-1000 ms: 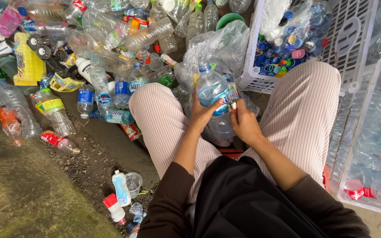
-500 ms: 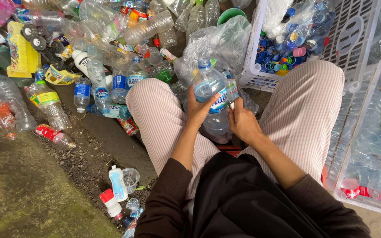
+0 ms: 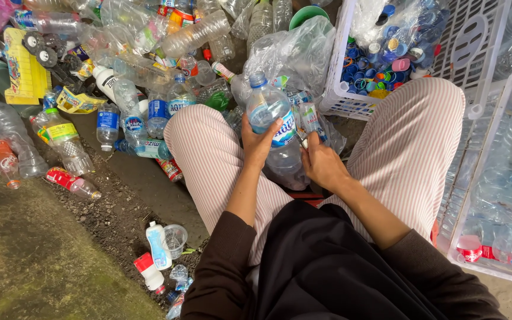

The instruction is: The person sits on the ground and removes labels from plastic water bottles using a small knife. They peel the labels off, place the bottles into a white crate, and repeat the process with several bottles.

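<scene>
Head view: white crate holds bottle caps.

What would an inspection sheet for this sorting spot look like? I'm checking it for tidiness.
Surface: bare ground, part dirt and grit, part greenish concrete.
Job's things: clear plastic bottle with blue cap and blue label, held upright over the person's lap.
Clutter: heap of empty bottles ahead and to the left; small bottles and a cup by the left knee; a yellow toy truck.
Hands: left hand grips the bottle; right hand is at the label, holding something thin, too small to tell.
Cables: nothing seen.
Surroundings: white crate of coloured caps; white crate of clear bottles on the right.
</scene>
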